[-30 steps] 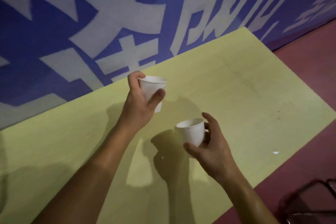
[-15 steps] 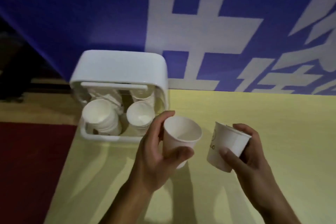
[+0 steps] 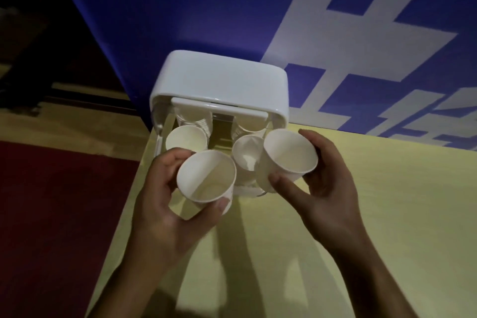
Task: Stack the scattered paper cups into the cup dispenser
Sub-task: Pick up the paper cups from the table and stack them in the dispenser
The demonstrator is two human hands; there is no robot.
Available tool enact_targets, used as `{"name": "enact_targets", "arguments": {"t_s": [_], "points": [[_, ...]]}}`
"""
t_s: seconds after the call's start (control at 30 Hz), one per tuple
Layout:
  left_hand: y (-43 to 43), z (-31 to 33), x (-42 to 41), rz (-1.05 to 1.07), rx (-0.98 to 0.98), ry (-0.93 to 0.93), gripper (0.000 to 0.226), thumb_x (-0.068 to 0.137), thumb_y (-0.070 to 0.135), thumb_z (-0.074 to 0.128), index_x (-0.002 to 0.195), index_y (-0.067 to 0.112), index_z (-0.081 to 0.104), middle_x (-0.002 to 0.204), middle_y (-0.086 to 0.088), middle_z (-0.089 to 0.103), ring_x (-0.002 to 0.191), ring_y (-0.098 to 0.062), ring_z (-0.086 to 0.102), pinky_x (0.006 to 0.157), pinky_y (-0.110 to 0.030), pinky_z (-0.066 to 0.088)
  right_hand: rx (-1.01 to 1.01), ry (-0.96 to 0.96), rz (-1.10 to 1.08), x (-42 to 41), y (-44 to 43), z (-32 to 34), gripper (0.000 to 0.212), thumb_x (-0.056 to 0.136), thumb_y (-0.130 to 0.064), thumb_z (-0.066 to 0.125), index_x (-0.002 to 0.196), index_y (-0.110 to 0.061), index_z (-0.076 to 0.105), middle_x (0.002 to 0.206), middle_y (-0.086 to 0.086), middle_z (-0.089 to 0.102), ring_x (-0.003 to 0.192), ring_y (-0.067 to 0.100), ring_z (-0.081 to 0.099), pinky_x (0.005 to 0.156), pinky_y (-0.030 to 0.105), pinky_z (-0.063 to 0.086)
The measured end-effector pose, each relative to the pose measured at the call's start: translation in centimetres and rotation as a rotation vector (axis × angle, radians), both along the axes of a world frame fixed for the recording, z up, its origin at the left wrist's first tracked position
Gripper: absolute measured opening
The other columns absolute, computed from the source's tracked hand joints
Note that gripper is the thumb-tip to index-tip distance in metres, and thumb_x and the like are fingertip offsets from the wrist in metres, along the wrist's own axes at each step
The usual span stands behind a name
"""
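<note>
A white cup dispenser (image 3: 222,82) stands at the table's far left corner, its front open. Inside it are two stacks of white paper cups, the left stack (image 3: 186,138) and the right stack (image 3: 246,152), mouths facing me. My left hand (image 3: 165,204) grips one paper cup (image 3: 206,181) just in front of the left stack. My right hand (image 3: 327,188) grips a second paper cup (image 3: 289,153) at the mouth of the right stack, partly covering it. Both held cups are tilted with their openings toward me.
The yellow table (image 3: 387,214) runs to the right and toward me; its left edge drops to a dark red floor (image 3: 51,214). A blue wall with white characters (image 3: 361,33) rises right behind the dispenser.
Both hands have carried their cups leftward to the dispenser and now hold them right at the two stacks. The view has closed in on the dispenser.
</note>
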State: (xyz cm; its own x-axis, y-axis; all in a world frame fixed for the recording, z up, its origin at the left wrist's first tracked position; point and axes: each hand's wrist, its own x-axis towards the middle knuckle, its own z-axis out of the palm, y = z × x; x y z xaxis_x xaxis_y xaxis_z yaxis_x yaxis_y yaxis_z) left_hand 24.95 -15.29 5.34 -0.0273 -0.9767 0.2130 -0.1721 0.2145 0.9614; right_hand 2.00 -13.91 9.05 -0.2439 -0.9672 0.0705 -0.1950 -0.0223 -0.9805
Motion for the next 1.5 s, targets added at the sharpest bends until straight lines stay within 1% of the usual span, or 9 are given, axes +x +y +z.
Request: {"name": "enact_targets", "arguments": {"t_s": [0.1, 0.17, 0.33, 0.67, 0.77, 0.9, 1.17, 1.33, 1.5], "points": [[-0.9, 0.6, 0.4, 0.033, -0.005, -0.071, 0.082, 0.062, 0.059, 0.089, 0.134, 0.044, 0.054, 0.136, 0.017, 0.061, 0.124, -0.019, 0.062, 0.097, -0.04, 0.052, -0.077, 0.116, -0.012, 0.3, -1.7, 0.0, 0.068, 0.072, -0.018, 0.095, 0.127, -0.028, 0.058, 0.126, -0.014, 0.065, 0.12, 0.016, 0.063, 0.097, 0.036, 0.055], [-1.5, 1.0, 0.6, 0.04, -0.041, -0.092, 0.078, 0.065, 0.07, 0.084, 0.134, 0.047, 0.055, 0.137, 0.017, 0.06, 0.128, -0.021, 0.06, 0.1, -0.047, 0.052, -0.103, 0.188, -0.022, 0.7, -2.6, 0.1, 0.069, 0.07, -0.026, 0.096, 0.127, -0.031, 0.056, 0.125, -0.022, 0.063, 0.12, 0.011, 0.061, 0.096, 0.031, 0.054], [-2.4, 1.7, 0.7, 0.058, -0.05, -0.107, 0.081, 0.075, 0.073, 0.076, 0.139, 0.027, 0.056, 0.141, 0.0, 0.06, 0.13, -0.028, 0.06, 0.1, -0.06, 0.051, -0.122, 0.308, -0.011, 1.4, -3.6, -1.4, 0.074, 0.07, -0.031, 0.096, 0.131, -0.025, 0.056, 0.128, -0.022, 0.063, 0.12, 0.007, 0.06, 0.098, 0.032, 0.053], [-2.7, 2.0, 0.5, 0.052, -0.054, -0.136, 0.076, 0.08, 0.05, 0.075, 0.144, 0.016, 0.051, 0.142, -0.004, 0.058, 0.13, -0.026, 0.058, 0.102, -0.038, 0.05, -0.209, 0.577, -0.051, 2.0, -3.3, -5.1, 0.071, 0.075, -0.033, 0.093, 0.131, -0.006, 0.059, 0.126, 0.002, 0.058, 0.117, 0.022, 0.053, 0.096, 0.037, 0.047], [-2.7, 2.1, 0.2, 0.044, -0.053, -0.13, 0.075, 0.08, 0.048, 0.075, 0.144, 0.017, 0.051, 0.141, -0.003, 0.059, 0.129, -0.025, 0.058, 0.102, -0.037, 0.05, -0.19, 0.586, -0.04, 2.2, -3.2, -6.1, 0.071, 0.078, -0.035, 0.09, 0.134, -0.004, 0.058, 0.128, 0.006, 0.06, 0.12, 0.024, 0.054, 0.1, 0.039, 0.046], [-2.9, 1.8, 0.0, 0.03, -0.036, -0.121, 0.076, 0.079, 0.047, 0.076, 0.144, 0.016, 0.051, 0.14, -0.005, 0.059, 0.129, -0.026, 0.059, 0.104, -0.04, 0.05, -0.156, 0.56, -0.025, 2.8, -2.9, -6.5, 0.08, 0.087, -0.059, 0.073, 0.142, -0.005, 0.053, 0.134, 0.004, 0.059, 0.126, 0.021, 0.053, 0.108, 0.033, 0.043], [-3.3, 2.5, -1.2, 0.005, 0.024, -0.075, 0.071, 0.073, 0.053, 0.078, 0.137, 0.044, 0.048, 0.138, 0.008, 0.06, 0.129, -0.017, 0.059, 0.099, -0.024, 0.049, -0.045, 0.424, -0.068, 3.4, -3.1, -6.4, 0.065, 0.092, -0.05, 0.068, 0.145, -0.018, 0.049, 0.133, -0.008, 0.057, 0.125, 0.01, 0.054, 0.102, 0.03, 0.048], [-3.6, 3.5, -2.4, 0.001, -0.015, -0.166, 0.077, 0.071, 0.057, 0.077, 0.14, 0.036, 0.049, 0.137, 0.008, 0.061, 0.125, -0.012, 0.059, 0.091, -0.007, 0.043, -0.098, 0.439, -0.024, 2.9, -2.5, -6.0, 0.08, 0.09, -0.057, 0.07, 0.149, -0.01, 0.045, 0.14, -0.004, 0.055, 0.132, 0.012, 0.05, 0.109, 0.037, 0.045], [-4.0, 4.4, -3.8, -0.01, -0.073, -0.193, 0.084, 0.074, 0.056, 0.078, 0.146, 0.023, 0.05, 0.142, 0.006, 0.057, 0.13, -0.017, 0.057, 0.099, -0.02, 0.05, -0.234, 0.524, -0.029, 2.4, -1.8, -4.1, 0.079, 0.089, -0.056, 0.072, 0.144, -0.003, 0.05, 0.139, 0.001, 0.057, 0.13, 0.011, 0.05, 0.108, 0.026, 0.041]]}}
